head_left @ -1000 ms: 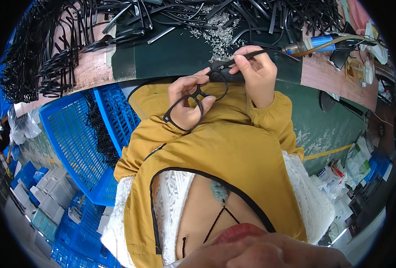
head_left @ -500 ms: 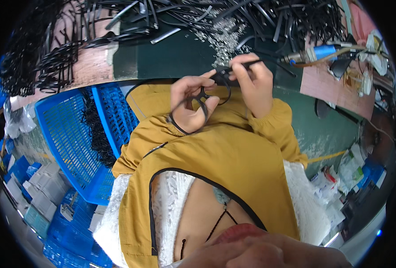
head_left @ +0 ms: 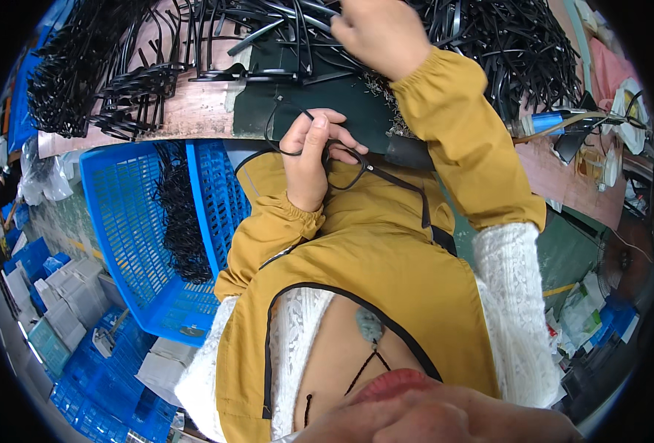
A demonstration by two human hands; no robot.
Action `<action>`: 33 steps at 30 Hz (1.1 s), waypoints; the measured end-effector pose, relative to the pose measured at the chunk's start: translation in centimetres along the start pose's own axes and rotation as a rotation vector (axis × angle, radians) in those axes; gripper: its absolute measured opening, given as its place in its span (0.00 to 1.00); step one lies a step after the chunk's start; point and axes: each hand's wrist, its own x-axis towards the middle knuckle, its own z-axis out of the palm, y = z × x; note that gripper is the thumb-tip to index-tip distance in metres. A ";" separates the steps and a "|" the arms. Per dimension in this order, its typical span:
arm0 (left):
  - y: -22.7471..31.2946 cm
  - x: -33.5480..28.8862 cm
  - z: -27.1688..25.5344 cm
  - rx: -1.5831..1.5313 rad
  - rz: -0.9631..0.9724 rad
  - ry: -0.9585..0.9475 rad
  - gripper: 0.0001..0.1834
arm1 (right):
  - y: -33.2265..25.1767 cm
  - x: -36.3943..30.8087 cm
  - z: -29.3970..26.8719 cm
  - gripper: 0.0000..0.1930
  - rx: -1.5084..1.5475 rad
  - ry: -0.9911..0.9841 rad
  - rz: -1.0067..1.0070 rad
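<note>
My left hand (head_left: pixel 313 151) is closed around a black eyeglass frame (head_left: pixel 364 171), held just over my lap at the table's near edge. A black temple arm (head_left: pixel 408 184) extends from the frame's right end, angling down over my yellow apron. The fingers cover the middle of the frame. My right hand (head_left: pixel 386 37) is stretched out over a heap of loose black temple arms (head_left: pixel 482 88) at the far side of the table. Its fingertips are hidden, so whether they grip anything does not show.
Assembled-looking black eyeglass frames (head_left: pixel 138 81) crowd the table's left. A blue plastic basket (head_left: pixel 124 244) at my left contains black frames (head_left: pixel 183 229). Right of the heap lies a blue-bodied tool (head_left: pixel 545 122) with a hose. Small shiny pieces (head_left: pixel 389 107) are scattered under my right forearm.
My right hand has left the eyeglass frame and moved up and away to the heap of temple arms. The left hand keeps the frame, now turned, with a temple arm trailing rightward.
</note>
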 end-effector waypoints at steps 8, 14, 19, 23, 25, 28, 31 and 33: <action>-0.2 0.1 0.1 0.046 0.021 0.018 0.21 | 1.0 -4.6 -4.2 0.11 1.000 0.043 0.487; 0.8 -0.1 -0.2 -0.047 -0.051 0.020 0.33 | -2.4 -8.0 -8.9 0.09 0.667 0.273 0.210; 1.4 -1.0 1.0 0.047 -0.504 -0.167 0.36 | -3.8 -16.8 -13.2 0.04 0.337 0.272 0.301; -0.1 -1.4 3.3 -0.133 -1.037 -0.564 0.32 | -2.5 -21.4 -9.3 0.02 0.452 -0.122 0.354; -0.5 -1.6 3.7 -0.085 -0.966 -0.519 0.27 | -2.2 -22.7 -7.9 0.04 0.569 -0.079 0.360; -0.8 -1.6 3.8 -0.073 -0.910 -0.467 0.24 | -2.2 -23.0 -6.5 0.06 0.925 0.116 0.663; -0.8 -1.4 3.9 -0.083 -0.883 -0.479 0.24 | -2.3 -22.3 -5.7 0.07 0.827 0.008 0.593; -0.8 -1.4 4.1 -0.071 -0.873 -0.455 0.24 | -2.2 -21.9 -5.3 0.07 0.832 0.048 0.566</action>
